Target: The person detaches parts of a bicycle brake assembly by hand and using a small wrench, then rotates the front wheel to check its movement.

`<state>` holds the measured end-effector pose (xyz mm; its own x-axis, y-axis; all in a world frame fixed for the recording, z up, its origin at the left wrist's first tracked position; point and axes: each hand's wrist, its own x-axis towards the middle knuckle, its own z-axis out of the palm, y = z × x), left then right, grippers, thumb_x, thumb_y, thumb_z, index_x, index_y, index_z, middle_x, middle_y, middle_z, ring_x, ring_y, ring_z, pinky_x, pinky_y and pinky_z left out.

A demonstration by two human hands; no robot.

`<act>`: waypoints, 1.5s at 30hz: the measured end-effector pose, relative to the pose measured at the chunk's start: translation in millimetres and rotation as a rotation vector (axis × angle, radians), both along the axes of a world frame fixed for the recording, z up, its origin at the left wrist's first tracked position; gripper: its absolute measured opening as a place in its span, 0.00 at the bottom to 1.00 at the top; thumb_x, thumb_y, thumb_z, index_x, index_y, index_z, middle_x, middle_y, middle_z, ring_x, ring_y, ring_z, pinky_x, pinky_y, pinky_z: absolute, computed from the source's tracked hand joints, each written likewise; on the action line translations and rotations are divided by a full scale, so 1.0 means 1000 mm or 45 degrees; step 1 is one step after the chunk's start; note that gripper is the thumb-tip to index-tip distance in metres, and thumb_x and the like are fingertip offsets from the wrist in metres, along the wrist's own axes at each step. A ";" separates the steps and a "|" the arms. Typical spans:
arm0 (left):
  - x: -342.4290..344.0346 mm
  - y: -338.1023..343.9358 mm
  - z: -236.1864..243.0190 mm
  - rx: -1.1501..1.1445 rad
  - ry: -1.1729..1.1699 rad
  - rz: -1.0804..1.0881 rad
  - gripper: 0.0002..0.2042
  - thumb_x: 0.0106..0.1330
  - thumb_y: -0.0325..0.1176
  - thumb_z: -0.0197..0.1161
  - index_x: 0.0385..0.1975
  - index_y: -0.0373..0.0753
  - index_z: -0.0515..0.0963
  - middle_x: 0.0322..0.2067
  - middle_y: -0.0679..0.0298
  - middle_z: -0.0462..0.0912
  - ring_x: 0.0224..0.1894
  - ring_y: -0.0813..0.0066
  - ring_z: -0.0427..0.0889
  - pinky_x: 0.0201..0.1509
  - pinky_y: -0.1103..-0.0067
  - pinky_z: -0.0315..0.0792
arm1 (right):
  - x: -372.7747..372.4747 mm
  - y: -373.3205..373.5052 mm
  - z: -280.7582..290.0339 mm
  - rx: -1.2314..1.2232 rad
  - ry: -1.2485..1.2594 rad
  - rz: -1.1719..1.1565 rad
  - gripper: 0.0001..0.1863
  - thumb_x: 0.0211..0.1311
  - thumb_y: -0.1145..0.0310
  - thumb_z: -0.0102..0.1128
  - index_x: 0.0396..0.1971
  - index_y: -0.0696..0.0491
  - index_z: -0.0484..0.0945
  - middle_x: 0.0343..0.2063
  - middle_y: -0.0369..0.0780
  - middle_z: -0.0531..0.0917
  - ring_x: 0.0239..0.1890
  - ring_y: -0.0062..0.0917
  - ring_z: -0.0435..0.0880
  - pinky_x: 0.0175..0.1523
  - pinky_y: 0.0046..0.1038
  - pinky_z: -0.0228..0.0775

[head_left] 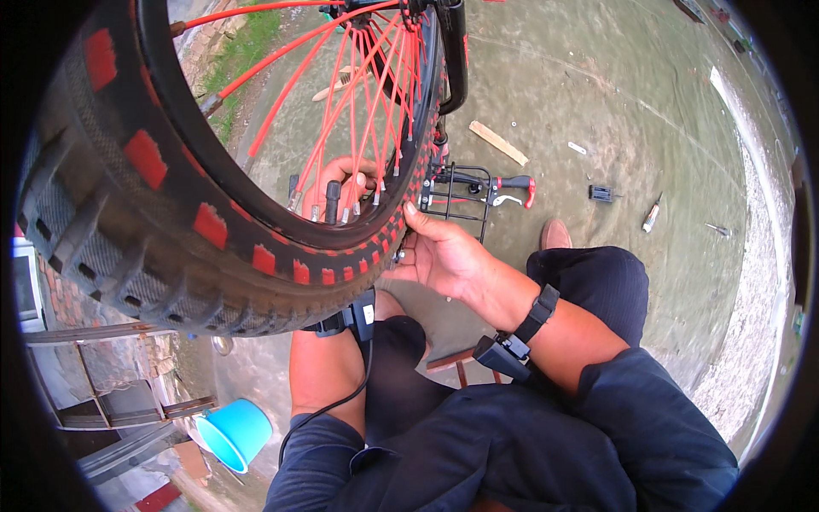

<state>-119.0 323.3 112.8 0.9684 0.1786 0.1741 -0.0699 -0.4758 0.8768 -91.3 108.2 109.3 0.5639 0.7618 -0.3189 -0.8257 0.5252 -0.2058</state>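
A bicycle wheel with a black knobbly tyre [171,247] patterned in red fills the upper left. Its red spokes [290,51] run up to the hub, and a dark valve stem [332,201] sticks up from the rim. My right hand [444,256] grips the tyre's near right side, thumb on the sidewall and fingers curled at the tread. A small shiny metal bit shows beside those fingers. Beyond the rim, my left hand [341,181] shows through the spokes, its fingers bent in by the valve stem. Tyre and rim hide the rest of it and whatever it holds.
Beyond my right hand lie a black wire rack [456,205] and a handlebar grip with brake lever [512,191]. A wood strip [499,143], a small black box [601,194] and a tube [652,213] lie on the ground. A blue bucket [235,433] stands lower left.
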 end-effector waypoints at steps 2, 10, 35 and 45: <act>-0.001 0.000 0.000 -0.001 0.004 -0.001 0.14 0.69 0.35 0.54 0.48 0.34 0.75 0.49 0.56 0.78 0.51 0.64 0.75 0.57 0.70 0.66 | 0.000 0.000 -0.003 0.007 -0.012 0.004 0.26 0.70 0.47 0.49 0.57 0.51 0.70 0.53 0.41 0.77 0.55 0.33 0.78 0.60 0.43 0.69; -0.002 0.000 -0.001 0.010 0.008 -0.004 0.14 0.69 0.34 0.54 0.50 0.34 0.75 0.50 0.56 0.78 0.53 0.63 0.74 0.59 0.69 0.65 | -0.001 0.001 -0.005 -0.045 -0.012 -0.011 0.26 0.69 0.47 0.50 0.55 0.51 0.71 0.52 0.41 0.78 0.53 0.31 0.79 0.58 0.41 0.71; 0.009 0.001 -0.035 0.060 -0.050 -0.070 0.16 0.69 0.32 0.56 0.54 0.35 0.74 0.55 0.56 0.75 0.58 0.63 0.71 0.63 0.68 0.63 | -0.008 0.000 -0.032 -0.139 0.062 -0.063 0.17 0.75 0.56 0.40 0.49 0.52 0.72 0.43 0.41 0.82 0.44 0.35 0.84 0.49 0.38 0.79; -0.012 -0.005 -0.030 0.349 0.109 -0.108 0.22 0.66 0.31 0.60 0.60 0.36 0.68 0.64 0.55 0.68 0.66 0.58 0.64 0.70 0.65 0.56 | -0.015 -0.007 -0.043 -0.428 0.012 0.082 0.16 0.74 0.59 0.46 0.49 0.55 0.74 0.34 0.37 0.77 0.43 0.37 0.84 0.48 0.39 0.78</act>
